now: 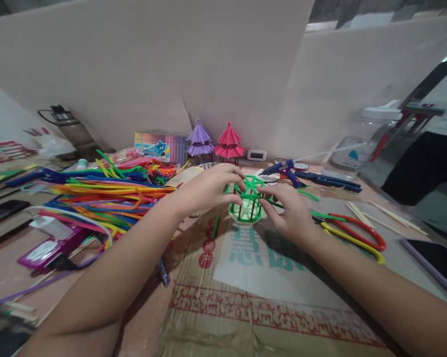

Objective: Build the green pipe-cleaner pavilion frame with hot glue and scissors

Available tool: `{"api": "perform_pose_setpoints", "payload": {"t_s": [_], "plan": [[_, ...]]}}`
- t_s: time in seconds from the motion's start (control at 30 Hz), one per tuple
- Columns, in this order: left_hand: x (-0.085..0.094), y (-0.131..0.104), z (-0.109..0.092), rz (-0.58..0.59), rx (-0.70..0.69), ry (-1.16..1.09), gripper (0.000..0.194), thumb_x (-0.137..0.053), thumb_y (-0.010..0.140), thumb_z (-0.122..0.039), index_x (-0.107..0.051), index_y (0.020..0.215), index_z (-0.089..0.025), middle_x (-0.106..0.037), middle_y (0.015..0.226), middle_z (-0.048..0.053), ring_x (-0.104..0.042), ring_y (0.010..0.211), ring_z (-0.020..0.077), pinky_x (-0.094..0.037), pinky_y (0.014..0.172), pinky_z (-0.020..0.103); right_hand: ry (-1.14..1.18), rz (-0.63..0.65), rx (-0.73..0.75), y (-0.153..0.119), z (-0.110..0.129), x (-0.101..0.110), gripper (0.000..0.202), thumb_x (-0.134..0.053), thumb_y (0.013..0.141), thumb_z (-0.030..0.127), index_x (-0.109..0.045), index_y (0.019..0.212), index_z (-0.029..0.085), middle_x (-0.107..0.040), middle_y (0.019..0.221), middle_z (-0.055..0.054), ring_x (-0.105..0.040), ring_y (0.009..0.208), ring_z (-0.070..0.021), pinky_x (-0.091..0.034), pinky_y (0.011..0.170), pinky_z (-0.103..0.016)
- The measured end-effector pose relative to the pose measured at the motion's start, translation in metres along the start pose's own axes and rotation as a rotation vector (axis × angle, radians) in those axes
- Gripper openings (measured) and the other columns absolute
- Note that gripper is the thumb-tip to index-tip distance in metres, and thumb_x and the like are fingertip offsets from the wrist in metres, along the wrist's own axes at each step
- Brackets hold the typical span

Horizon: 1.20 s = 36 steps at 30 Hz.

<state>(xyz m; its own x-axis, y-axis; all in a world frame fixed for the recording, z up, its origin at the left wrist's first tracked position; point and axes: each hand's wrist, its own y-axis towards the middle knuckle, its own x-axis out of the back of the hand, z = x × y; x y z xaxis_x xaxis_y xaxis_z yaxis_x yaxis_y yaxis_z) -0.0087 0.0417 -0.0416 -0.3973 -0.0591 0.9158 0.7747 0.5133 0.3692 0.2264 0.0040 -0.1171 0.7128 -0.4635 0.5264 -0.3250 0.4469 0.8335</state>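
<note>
Your L hand [216, 187] and R hand [291, 210] each pinch a side of the green frame [249, 204], upright btwn them. Progress, I'd judge approx. half: base, brown posts & spoked top are on; a pleated roof's prob. left, going by the purple model [200, 143] & red model [229, 141] beyond. Glue gun [291, 173]'s past your R; pipe cleaners [97, 191] left of your L.

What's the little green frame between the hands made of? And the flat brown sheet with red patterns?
Green frame: perhaps fuzzy pipe cleaners, because its bars look soft and matte; its thin, straight brown posts might be wood.
Brown sheet: likely cardboard, dull, since it shows creases and printed red patterns.
</note>
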Motion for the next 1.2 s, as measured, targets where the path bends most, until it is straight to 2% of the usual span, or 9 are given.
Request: {"api": "perform_pose_setpoints", "payload": {"t_s": [0.1, 0.23, 0.33, 0.47, 0.67, 0.8, 1.0, 1.13, 1.2], "plan": [[-0.003, 0.000, -0.001, 0.017, 0.013, 0.011, 0.020, -0.067, 0.088, -0.035, -0.073, 0.099, -0.020, -0.065, 0.122, 0.010, -0.059, 0.118, 0.0244, -0.047, 0.102, 0.040, -0.056, -0.022, 0.120, -0.002, 0.005, 0.005, 0.011, -0.063, 0.089, 0.020, -0.066, 0.100, 0.020, -0.065, 0.085, -0.007, -0.058, 0.080, -0.0217, -0.047, 0.071, -0.036], [-0.005, -0.001, 0.000, 0.057, 0.017, -0.021, 0.020, -0.064, 0.089, -0.032, -0.073, 0.102, -0.019, -0.060, 0.131, 0.012, -0.053, 0.127, 0.0266, -0.043, 0.108, 0.044, -0.118, 0.128, 0.291, -0.009, 0.013, 0.004, 0.005, -0.064, 0.090, 0.021, -0.067, 0.093, 0.018, -0.065, 0.071, -0.002, -0.053, 0.064, -0.0173, -0.039, 0.059, -0.032], [-0.006, -0.001, -0.001, 0.111, 0.013, -0.055, 0.020, -0.069, 0.085, -0.031, -0.071, 0.101, -0.019, -0.052, 0.142, 0.013, -0.043, 0.138, 0.0282, -0.037, 0.114, 0.047, -0.159, 0.157, 0.264, -0.013, 0.012, -0.001, 0.008, -0.062, 0.092, 0.024, -0.068, 0.093, 0.018, -0.068, 0.072, -0.003, -0.056, 0.064, -0.0172, -0.038, 0.059, -0.032], [-0.010, 0.001, -0.004, 0.096, 0.005, -0.119, 0.007, -0.070, 0.083, -0.026, -0.070, 0.084, -0.019, -0.045, 0.150, 0.010, -0.037, 0.144, 0.0271, -0.032, 0.117, 0.049, -0.251, 0.133, 0.205, -0.014, 0.005, -0.004, 0.011, -0.059, 0.095, 0.025, -0.069, 0.095, 0.020, -0.072, 0.076, -0.003, -0.059, 0.064, -0.0177, -0.037, 0.059, -0.034], [-0.013, 0.006, -0.013, 0.080, 0.090, -0.287, 0.005, -0.069, 0.085, -0.022, -0.070, 0.083, -0.018, -0.043, 0.153, 0.010, -0.041, 0.142, 0.0268, -0.039, 0.112, 0.045, -0.368, 0.107, 0.226, -0.011, 0.003, -0.001, 0.014, -0.057, 0.096, 0.025, -0.069, 0.100, 0.019, -0.069, 0.070, -0.003, -0.057, 0.061, -0.0176, -0.034, 0.058, -0.034], [-0.013, 0.008, -0.017, 0.057, 0.139, -0.405, 0.007, -0.067, 0.086, -0.025, -0.069, 0.084, -0.018, -0.044, 0.153, 0.007, -0.047, 0.137, 0.0249, -0.044, 0.107, 0.042, -0.404, 0.039, 0.245, -0.006, 0.004, 0.004, 0.014, -0.060, 0.095, 0.026, -0.069, 0.101, 0.019, -0.068, 0.067, -0.002, -0.057, 0.062, -0.0176, -0.034, 0.058, -0.034], [-0.018, 0.010, -0.023, -0.004, 0.171, -0.433, 0.005, -0.069, 0.085, -0.022, -0.069, 0.083, -0.018, -0.054, 0.145, 0.009, -0.050, 0.135, 0.0242, -0.041, 0.110, 0.043, -0.326, 0.008, 0.197, -0.002, 0.002, 0.006, 0.011, -0.060, 0.093, 0.024, -0.069, 0.087, 0.021, -0.071, 0.073, -0.003, -0.059, 0.065, -0.0166, -0.038, 0.061, -0.032], [-0.016, 0.009, -0.024, -0.014, 0.168, -0.388, 0.006, -0.069, 0.084, -0.019, -0.069, 0.090, -0.017, -0.050, 0.148, 0.011, -0.049, 0.136, 0.0243, -0.040, 0.112, 0.045, -0.222, 0.048, 0.213, -0.002, 0.004, 0.006, 0.011, -0.058, 0.093, 0.019, -0.067, 0.088, 0.021, -0.070, 0.076, -0.004, -0.058, 0.067, -0.0175, -0.043, 0.065, -0.032], [-0.014, 0.008, -0.021, 0.003, 0.142, -0.357, 0.013, -0.068, 0.083, -0.014, -0.069, 0.096, -0.018, -0.049, 0.149, 0.010, -0.046, 0.139, 0.0235, -0.039, 0.114, 0.045, -0.170, 0.037, 0.234, -0.003, 0.008, 0.006, 0.009, -0.059, 0.092, 0.017, -0.067, 0.090, 0.022, -0.071, 0.086, -0.006, -0.061, 0.079, -0.0201, -0.048, 0.074, -0.035]]}}
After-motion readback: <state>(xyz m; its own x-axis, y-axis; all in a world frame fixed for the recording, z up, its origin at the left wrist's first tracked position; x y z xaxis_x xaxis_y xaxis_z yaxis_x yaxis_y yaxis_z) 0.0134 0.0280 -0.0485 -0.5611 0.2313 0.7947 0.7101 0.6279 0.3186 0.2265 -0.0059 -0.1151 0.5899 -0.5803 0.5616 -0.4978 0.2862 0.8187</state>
